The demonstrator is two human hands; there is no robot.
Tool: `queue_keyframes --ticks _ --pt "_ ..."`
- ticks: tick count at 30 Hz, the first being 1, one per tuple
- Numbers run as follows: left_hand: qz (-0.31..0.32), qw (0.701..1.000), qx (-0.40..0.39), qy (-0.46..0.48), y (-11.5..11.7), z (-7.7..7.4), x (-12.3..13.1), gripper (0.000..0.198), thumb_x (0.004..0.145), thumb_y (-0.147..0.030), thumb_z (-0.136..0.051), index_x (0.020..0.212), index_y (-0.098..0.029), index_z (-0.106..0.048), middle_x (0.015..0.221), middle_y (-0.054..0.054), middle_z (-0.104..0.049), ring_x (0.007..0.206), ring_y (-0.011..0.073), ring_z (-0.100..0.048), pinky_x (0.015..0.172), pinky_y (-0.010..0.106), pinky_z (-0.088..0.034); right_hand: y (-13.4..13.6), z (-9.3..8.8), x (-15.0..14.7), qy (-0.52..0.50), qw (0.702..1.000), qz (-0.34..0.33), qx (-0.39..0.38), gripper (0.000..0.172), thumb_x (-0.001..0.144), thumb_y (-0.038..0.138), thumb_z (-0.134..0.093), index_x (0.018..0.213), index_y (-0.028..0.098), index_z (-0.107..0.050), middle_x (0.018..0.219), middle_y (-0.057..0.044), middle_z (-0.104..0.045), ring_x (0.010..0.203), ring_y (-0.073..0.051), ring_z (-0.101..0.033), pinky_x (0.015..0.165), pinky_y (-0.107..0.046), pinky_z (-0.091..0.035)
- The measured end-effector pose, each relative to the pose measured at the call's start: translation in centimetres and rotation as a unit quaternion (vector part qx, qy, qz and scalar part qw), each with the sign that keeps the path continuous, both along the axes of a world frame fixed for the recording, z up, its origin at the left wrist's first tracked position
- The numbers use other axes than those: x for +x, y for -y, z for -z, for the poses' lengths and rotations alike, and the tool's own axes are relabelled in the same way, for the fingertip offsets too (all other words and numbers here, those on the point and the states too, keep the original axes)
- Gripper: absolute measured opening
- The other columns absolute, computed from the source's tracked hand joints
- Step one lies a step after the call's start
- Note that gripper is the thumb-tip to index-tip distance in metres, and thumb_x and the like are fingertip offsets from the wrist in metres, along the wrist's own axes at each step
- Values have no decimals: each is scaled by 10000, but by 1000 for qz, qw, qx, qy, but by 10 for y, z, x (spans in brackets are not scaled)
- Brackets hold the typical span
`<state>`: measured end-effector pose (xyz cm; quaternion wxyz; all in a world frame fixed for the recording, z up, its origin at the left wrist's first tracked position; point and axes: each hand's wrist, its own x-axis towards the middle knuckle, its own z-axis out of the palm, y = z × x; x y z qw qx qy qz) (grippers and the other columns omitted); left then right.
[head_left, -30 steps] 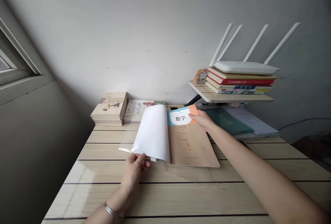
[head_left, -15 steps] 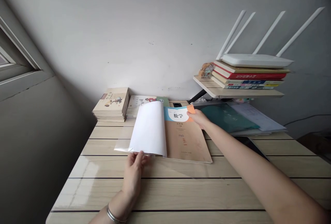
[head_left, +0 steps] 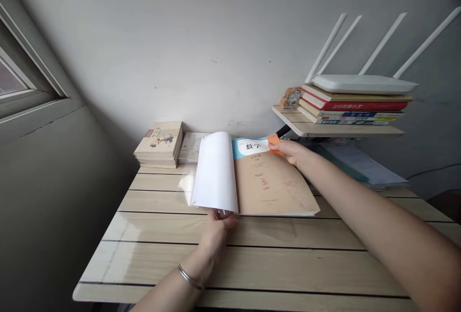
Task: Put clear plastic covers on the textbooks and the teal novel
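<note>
A tan maths textbook point(head_left: 270, 182) with a blue, white and orange top band lies on the wooden table point(head_left: 252, 259). A white sheet with a clear plastic edge point(head_left: 216, 173) curls up over its left side. My left hand point(head_left: 218, 230), a bangle on its wrist, pinches the lower edge of that sheet near the book's spine. My right hand point(head_left: 293, 151) grips the book's top right corner, fingers closed on it, and lifts that side slightly off the table.
A stack of tan books point(head_left: 160, 144) sits at the table's back left beside another flat book point(head_left: 190, 146). A small shelf point(head_left: 338, 129) at right carries stacked books and a white router point(head_left: 363, 83). Papers point(head_left: 360, 165) lie under it. A window frame is at far left.
My left hand slid right along the sheet's lower edge toward the spine. The book shifted right and back, its right side raised by my right hand. The view moved slightly.
</note>
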<state>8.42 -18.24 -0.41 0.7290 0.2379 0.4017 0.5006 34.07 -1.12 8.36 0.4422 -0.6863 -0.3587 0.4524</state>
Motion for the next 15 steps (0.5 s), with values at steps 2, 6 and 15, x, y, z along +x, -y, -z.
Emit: queue_keyframes --ticks 2,6,15 --pt "34 995 -32 92 9 -8 15 420 517 -17 -731 837 -167 -504 882 59 -690 895 198 -664 794 277 -481 -4 -6 3 7 1000 8 3 170 781 128 -611 945 174 -616 835 -80 -710 695 -205 -683 614 -326 -563" --pt "58 982 -88 158 20 -17 38 312 637 16 -649 866 -145 -512 1002 112 -683 930 182 -669 816 263 -490 -5 7 0 29 999 18 13 212 786 137 -611 994 179 -604 917 -85 -712 738 -197 -685 613 -310 -559" --pt "124 966 -181 134 17 0 58 79 849 -129 -524 905 -87 -561 949 137 -664 745 145 -671 699 253 -501 3 55 -9 59 998 22 -3 208 763 180 -646 969 167 -620 951 -94 -704 771 -194 -681 600 -280 -550"
